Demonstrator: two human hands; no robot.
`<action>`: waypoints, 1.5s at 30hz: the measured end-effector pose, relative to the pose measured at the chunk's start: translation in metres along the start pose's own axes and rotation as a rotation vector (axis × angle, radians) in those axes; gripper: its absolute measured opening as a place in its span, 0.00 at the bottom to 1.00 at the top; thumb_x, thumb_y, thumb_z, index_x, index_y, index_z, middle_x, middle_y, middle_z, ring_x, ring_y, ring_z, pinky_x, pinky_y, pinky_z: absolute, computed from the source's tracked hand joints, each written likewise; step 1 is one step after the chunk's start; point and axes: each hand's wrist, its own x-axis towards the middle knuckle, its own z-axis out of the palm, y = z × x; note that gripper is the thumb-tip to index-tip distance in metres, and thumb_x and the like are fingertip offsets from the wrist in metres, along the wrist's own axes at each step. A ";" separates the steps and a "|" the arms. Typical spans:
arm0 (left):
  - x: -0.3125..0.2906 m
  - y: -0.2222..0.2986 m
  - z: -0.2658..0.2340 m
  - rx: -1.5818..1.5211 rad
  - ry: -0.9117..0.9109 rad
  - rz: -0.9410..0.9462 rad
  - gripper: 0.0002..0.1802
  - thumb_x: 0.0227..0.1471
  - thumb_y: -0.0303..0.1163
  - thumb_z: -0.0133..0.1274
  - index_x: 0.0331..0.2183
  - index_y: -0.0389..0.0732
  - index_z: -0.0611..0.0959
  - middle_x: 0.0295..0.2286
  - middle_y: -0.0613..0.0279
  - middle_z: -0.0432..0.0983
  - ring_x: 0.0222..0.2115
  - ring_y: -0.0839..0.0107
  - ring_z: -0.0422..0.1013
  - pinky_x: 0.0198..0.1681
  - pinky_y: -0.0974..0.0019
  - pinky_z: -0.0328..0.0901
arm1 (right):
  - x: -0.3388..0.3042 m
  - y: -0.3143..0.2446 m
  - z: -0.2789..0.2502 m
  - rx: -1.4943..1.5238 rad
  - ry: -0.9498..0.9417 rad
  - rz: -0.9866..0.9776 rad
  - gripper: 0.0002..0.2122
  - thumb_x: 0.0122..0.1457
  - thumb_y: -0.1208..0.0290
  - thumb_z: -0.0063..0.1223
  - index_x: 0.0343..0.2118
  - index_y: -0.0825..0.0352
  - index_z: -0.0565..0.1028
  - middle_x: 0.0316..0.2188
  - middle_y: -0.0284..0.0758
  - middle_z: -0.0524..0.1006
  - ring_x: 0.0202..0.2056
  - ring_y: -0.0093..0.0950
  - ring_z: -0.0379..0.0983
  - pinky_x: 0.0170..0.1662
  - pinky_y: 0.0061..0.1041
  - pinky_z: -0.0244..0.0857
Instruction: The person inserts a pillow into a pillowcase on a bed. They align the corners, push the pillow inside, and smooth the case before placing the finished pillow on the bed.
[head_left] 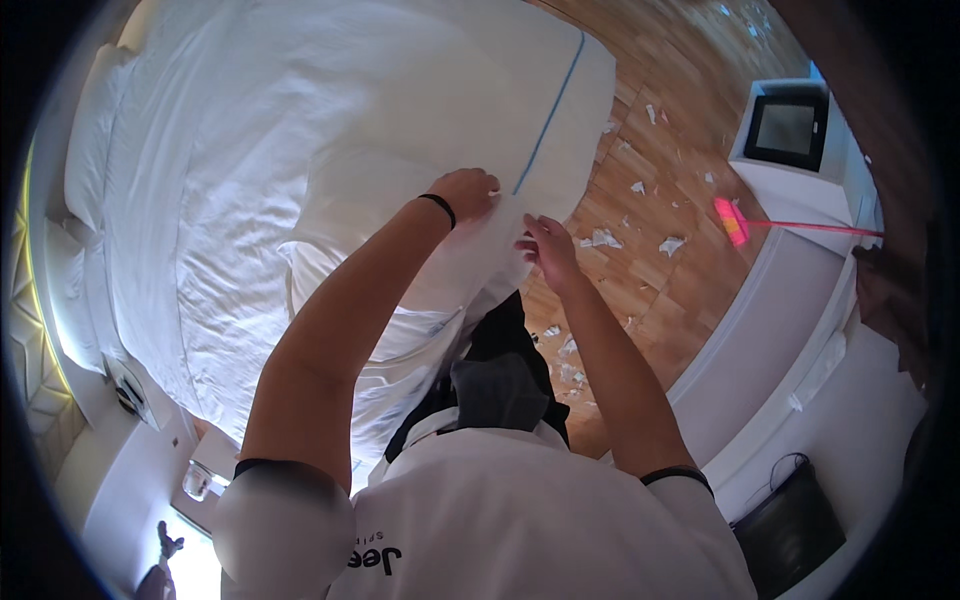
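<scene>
A white bed sheet (pixel 430 90) with a blue stripe (pixel 550 110) near its edge covers the bed. My left hand (pixel 466 195), with a black band at the wrist, is closed near the end of the stripe, and a bit of white cloth shows at its fingertips. Just right of it, my right hand (pixel 550 252) is beside the sheet's edge. Its fingers are bent but apart, and I see nothing held between them. Below the hands, the sheet hangs in folds down the bed's side, close to my dark trousers.
Torn white scraps (pixel 671 244) litter the wooden floor (pixel 660 285). A pink-headed broom (pixel 733 221) with a red handle lies by a white cabinet holding a dark boxy appliance (pixel 787 131). White pillows (pixel 75 290) line the bed's left end. A black bag (pixel 790 530) sits lower right.
</scene>
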 end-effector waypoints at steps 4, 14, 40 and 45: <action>0.006 -0.008 0.001 -0.080 -0.079 -0.060 0.14 0.52 0.30 0.49 0.40 0.44 0.84 0.41 0.54 0.78 0.44 0.55 0.73 0.49 0.56 0.67 | 0.004 -0.003 0.013 -0.030 0.043 -0.202 0.11 0.57 0.65 0.61 0.37 0.67 0.76 0.22 0.25 0.72 0.24 0.16 0.69 0.26 0.18 0.61; 0.015 -0.024 0.003 -0.073 -0.340 0.018 0.13 0.52 0.40 0.51 0.25 0.41 0.80 0.25 0.51 0.78 0.28 0.51 0.74 0.34 0.52 0.68 | 0.015 0.032 0.008 -0.112 -0.077 -0.300 0.10 0.58 0.63 0.58 0.34 0.62 0.70 0.22 0.23 0.68 0.24 0.15 0.65 0.28 0.19 0.61; -0.005 -0.063 0.006 -0.073 -0.398 0.154 0.13 0.49 0.30 0.53 0.38 0.49 0.87 0.36 0.50 0.77 0.41 0.53 0.73 0.46 0.58 0.68 | 0.009 0.001 0.026 -0.632 -0.273 -0.410 0.21 0.52 0.57 0.61 0.44 0.66 0.75 0.37 0.37 0.77 0.38 0.29 0.73 0.42 0.26 0.66; 0.004 -0.063 0.014 0.277 -0.369 0.141 0.17 0.48 0.29 0.53 0.40 0.56 0.87 0.38 0.51 0.74 0.45 0.52 0.69 0.50 0.56 0.66 | 0.018 0.009 0.030 -0.762 -0.249 -0.549 0.22 0.50 0.57 0.59 0.41 0.70 0.75 0.39 0.49 0.77 0.44 0.46 0.73 0.46 0.37 0.66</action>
